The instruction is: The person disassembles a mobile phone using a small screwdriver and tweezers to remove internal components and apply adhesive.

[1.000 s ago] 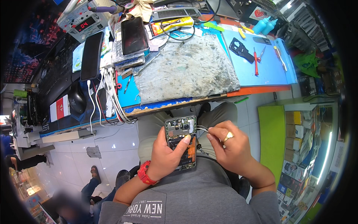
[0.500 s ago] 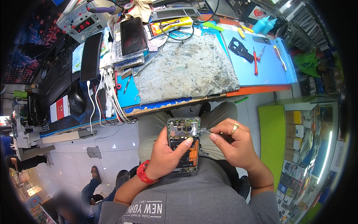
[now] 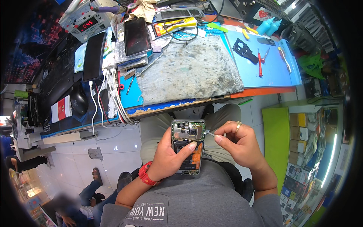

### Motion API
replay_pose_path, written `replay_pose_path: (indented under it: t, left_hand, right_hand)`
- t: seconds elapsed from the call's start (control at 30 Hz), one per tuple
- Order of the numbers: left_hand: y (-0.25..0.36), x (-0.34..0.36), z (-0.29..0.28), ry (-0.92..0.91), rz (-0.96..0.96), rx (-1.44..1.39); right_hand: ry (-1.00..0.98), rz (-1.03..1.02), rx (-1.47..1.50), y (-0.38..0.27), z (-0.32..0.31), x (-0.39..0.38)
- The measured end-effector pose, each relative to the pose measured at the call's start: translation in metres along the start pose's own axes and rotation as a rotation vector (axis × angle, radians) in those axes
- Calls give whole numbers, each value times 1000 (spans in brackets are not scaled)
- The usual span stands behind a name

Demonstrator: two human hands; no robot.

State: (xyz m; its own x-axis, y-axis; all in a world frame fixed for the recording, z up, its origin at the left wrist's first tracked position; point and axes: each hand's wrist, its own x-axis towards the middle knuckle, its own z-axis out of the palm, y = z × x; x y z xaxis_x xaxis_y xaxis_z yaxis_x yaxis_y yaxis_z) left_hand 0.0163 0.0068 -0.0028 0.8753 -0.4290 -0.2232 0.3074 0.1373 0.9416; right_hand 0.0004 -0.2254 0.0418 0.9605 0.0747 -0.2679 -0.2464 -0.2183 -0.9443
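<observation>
Two bare hands work over the person's lap, just below the front edge of a cluttered workbench [image 3: 264,90]. The left hand [image 3: 168,157], with a red watch [image 3: 145,174] on its wrist, is wrapped around an opened smartphone [image 3: 188,142] with its back cover off, the thumb lying across the dark battery area and the camera module and circuit board showing at the top. The right hand [image 3: 238,145], wearing a ring, is pinched narrow on thin metal tweezers [image 3: 209,133], whose tips sit at the phone's upper right edge (whether they touch a part there is too small to tell). On the bench lie a worn grey mat [image 3: 189,68], a blue mat [image 3: 272,66] with a red screwdriver [image 3: 259,62], and a dark phone [image 3: 93,56] lying among white cables.
</observation>
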Motion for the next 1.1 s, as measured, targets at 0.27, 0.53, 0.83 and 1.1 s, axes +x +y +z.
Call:
replay_pose_path:
  t: [0.27,0.53,0.83,1.1]
  left_hand:
    - [-3,1,-1,1,-26,-48]
    - [-3,3,-2,2,-16,-58]
    - [-5,3,0,27,-13,-47]
    - [-4,5,-2,122,-15,-116]
  right_hand:
    - [26,-181,-104,-2,1,2]
    - [39,-255,-152,0,2,4]
    - [40,-264,-148,1,2,4]
    - [390,-452,-457,-1,-36,31]
